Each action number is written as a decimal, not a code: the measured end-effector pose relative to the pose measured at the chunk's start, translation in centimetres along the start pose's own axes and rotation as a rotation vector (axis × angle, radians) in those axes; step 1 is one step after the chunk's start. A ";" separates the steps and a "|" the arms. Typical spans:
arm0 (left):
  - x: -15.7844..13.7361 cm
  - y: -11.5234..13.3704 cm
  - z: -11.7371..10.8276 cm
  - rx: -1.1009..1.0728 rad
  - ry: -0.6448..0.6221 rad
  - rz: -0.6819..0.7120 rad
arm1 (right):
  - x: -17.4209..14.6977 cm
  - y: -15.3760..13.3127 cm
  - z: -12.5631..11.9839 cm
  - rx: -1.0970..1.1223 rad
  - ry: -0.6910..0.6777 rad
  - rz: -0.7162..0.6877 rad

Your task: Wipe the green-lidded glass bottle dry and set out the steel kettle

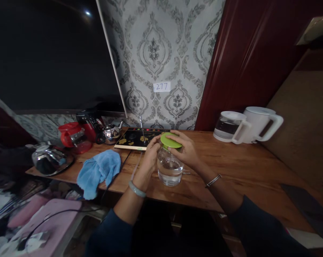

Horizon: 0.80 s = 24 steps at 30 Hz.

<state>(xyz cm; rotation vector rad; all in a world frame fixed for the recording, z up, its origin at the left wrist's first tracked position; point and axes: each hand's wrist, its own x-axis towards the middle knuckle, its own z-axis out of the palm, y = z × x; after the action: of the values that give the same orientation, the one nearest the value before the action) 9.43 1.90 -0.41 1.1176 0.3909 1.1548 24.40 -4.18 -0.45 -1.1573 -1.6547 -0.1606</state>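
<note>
A clear glass pot [170, 172] partly filled with water stands upright near the front edge of the wooden counter. Its round green lid [170, 140] sits over the mouth. My left hand [153, 151] is closed at the pot's upper left side, just below the lid; whether it grips a handle there is hidden. From the right, my right hand [186, 147] holds the lid, fingers over its top and thumb at the near rim. Behind the pot lies a black induction cooker [134, 137] with gold flowers and a thin metal spout [142, 128].
On the right stand a white-lidded glass pot [227, 125] and a white kettle [259, 123]. Leftward are a small steel teapot [112, 134], a red-handled glass jug [76, 137], a steel kettle [47, 157] and a blue cloth [98, 171] hanging over the counter edge.
</note>
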 end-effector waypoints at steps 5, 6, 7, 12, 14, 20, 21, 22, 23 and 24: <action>-0.2 -0.1 0.5 0.070 -0.004 0.045 | 0.0 -0.5 0.1 -0.005 0.004 -0.028; -0.2 -0.2 0.4 0.073 -0.004 0.052 | 0.0 -0.5 0.1 -0.007 0.005 -0.027; -0.3 -0.3 0.4 0.062 0.003 0.059 | 0.0 -0.4 0.1 -0.009 0.010 -0.021; -0.5 0.0 0.4 -0.036 0.066 -0.023 | 0.0 -0.2 0.1 0.003 0.008 -0.013; -0.4 0.3 0.7 -0.037 0.068 -0.038 | 0.1 -0.2 0.1 0.008 0.010 -0.020; 0.4 -0.2 1.2 -0.001 0.079 0.015 | -0.1 -0.1 0.0 -0.003 -0.032 -0.045; 0.4 -0.4 1.1 0.006 0.090 0.010 | -0.1 0.0 0.0 -0.008 -0.048 -0.042; 0.4 -0.5 1.0 0.013 0.101 0.004 | -0.2 0.1 0.0 -0.012 -0.058 -0.037; 0.4 -0.6 0.9 0.024 0.109 -0.001 | -0.2 0.1 0.0 -0.016 -0.064 -0.032; 0.3 -0.7 0.8 0.035 0.118 -0.001 | -0.2 0.2 0.0 -0.016 -0.067 -0.029</action>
<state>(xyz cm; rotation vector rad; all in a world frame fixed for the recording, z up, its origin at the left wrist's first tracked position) 10.52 1.79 -0.60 1.0820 0.5044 1.2200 24.55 -4.24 -0.72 -1.1627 -1.7322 -0.1554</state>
